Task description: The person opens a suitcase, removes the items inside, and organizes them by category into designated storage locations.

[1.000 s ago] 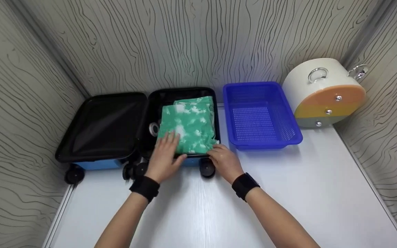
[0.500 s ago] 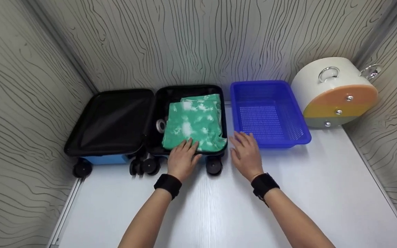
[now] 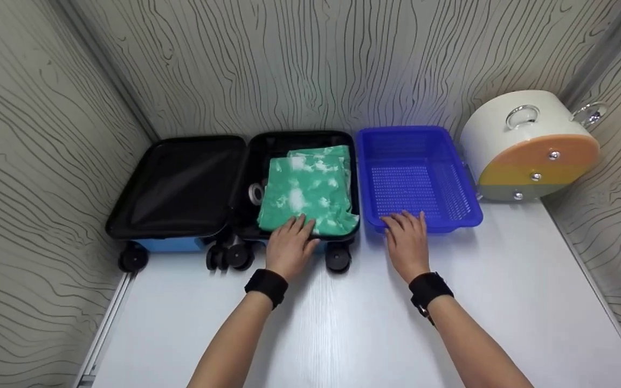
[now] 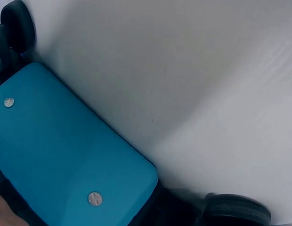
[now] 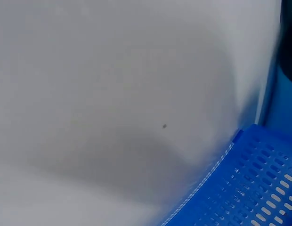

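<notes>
left hand lay flat on green cloth | right hand spread on blue basket rim | risk: cloth corner overhanging suitcase edge could snag

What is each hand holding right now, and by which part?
Nothing is held. The left hand rests flat on the green cloth at its near edge; the right hand touches the blue basket at its near rim.

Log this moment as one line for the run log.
left hand: resting on green cloth in open suitcase | right hand: fingers on blue basket front rim | both on white table
</notes>
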Demonstrator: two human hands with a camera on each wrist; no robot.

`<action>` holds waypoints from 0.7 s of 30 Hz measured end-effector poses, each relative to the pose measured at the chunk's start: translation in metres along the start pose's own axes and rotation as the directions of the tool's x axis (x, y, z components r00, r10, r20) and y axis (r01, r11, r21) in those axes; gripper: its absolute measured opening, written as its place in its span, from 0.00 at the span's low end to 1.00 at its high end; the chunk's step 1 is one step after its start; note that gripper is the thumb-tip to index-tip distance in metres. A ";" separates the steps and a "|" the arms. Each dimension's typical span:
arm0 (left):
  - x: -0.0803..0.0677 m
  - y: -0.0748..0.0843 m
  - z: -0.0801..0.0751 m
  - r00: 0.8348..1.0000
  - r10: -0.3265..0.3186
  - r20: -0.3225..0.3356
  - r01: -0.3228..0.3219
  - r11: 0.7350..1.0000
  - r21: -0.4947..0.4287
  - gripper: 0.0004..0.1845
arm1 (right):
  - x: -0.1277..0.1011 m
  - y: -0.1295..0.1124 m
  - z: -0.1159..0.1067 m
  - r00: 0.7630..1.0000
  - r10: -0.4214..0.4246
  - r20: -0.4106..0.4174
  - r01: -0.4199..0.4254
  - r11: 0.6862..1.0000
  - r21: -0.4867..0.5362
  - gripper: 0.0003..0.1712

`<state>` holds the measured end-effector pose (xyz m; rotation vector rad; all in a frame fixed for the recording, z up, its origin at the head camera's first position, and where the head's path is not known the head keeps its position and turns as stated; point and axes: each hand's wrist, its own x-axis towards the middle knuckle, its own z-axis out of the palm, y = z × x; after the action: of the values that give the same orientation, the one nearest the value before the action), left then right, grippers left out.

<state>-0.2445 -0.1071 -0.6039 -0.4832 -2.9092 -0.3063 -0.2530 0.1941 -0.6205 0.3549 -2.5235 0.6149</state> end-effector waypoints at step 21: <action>0.002 -0.003 -0.024 0.991 -0.039 0.125 0.070 0.964 -0.258 0.31 | -0.001 -0.024 -0.004 0.999 0.043 0.011 -0.044 0.994 0.096 0.18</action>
<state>-0.2445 -0.1147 -0.5809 -0.4740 -3.0151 -0.7010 -0.2419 0.1753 -0.6096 0.3387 -2.5220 0.7554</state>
